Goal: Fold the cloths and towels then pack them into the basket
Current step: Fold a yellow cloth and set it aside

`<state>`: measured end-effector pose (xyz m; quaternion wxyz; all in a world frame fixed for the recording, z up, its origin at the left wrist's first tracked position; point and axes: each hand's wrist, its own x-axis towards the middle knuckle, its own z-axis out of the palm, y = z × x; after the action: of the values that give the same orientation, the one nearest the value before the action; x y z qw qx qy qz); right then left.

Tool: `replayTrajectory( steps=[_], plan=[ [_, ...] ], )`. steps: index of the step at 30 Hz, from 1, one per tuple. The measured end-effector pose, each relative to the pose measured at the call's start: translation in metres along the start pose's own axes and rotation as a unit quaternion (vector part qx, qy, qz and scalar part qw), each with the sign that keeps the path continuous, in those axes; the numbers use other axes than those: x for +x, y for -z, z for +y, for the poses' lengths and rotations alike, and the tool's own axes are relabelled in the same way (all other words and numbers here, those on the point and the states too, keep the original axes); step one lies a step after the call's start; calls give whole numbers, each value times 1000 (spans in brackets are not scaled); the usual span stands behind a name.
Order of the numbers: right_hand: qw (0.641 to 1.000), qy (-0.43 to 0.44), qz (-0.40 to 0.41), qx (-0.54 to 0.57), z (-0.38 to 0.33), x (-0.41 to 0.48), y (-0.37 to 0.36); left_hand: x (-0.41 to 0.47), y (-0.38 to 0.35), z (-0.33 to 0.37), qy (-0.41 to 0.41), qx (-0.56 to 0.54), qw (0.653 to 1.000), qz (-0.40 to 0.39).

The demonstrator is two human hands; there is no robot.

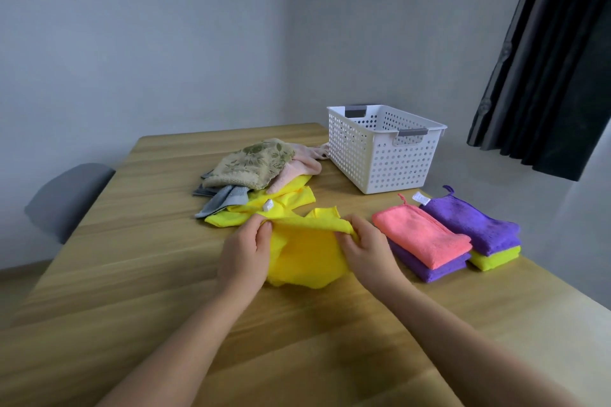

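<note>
Pinching the yellow cloth [307, 258] by its upper edge with left hand [244, 251] and right hand [363, 248]; probably handling light and limp, calling for gripping at corners.

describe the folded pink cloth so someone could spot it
Find the white basket on the table; two folded stacks sit in front of it. The coral pink cloth tops the left stack, over a purple cloth. It is the only folded pink one; the paler pink towel lies crumpled.
</note>
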<state>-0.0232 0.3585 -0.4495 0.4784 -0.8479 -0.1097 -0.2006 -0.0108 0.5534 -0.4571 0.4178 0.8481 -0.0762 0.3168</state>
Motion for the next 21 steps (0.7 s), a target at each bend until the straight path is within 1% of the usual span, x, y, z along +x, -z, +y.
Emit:
replayTrajectory(
  steps=[3, 5, 6, 8, 10, 12, 13, 17, 21],
  plan=[
    [999, 8, 28, 41, -38, 6, 30, 5, 28, 29, -49, -22, 998, -19],
    [995, -10, 63, 78, -62, 13, 55, 12, 50, 43, -85, -39, 993, -71],
    [992, -25, 85, 94, -73, 15, 70, 15, 62, 48, -101, -31, 989, -107],
    [981, -56, 131, 129, -88, 20, 98, 23, 81, 50, -111, 21, 980, -166],
    [973, -83, 161, 141, -100, 19, 122, 26, 99, 59, -94, 56, 976, -189],
    [976, -98, 152, 120, -110, 13, 138, 31, 112, 73, -90, 50, 983, -149],
    [978, -101, 147, 109, -114, 10, 144, 36, 118, 80, -75, 37, 988, -131],
    [975, -98, 170, 108, -129, 2, 164, 57, 143, 105, -12, -48, 997, -62],
    [975, -84, 182, 92, -150, -1, 182, 64, 172, 136, -22, -75, 997, 6]
  ],
)
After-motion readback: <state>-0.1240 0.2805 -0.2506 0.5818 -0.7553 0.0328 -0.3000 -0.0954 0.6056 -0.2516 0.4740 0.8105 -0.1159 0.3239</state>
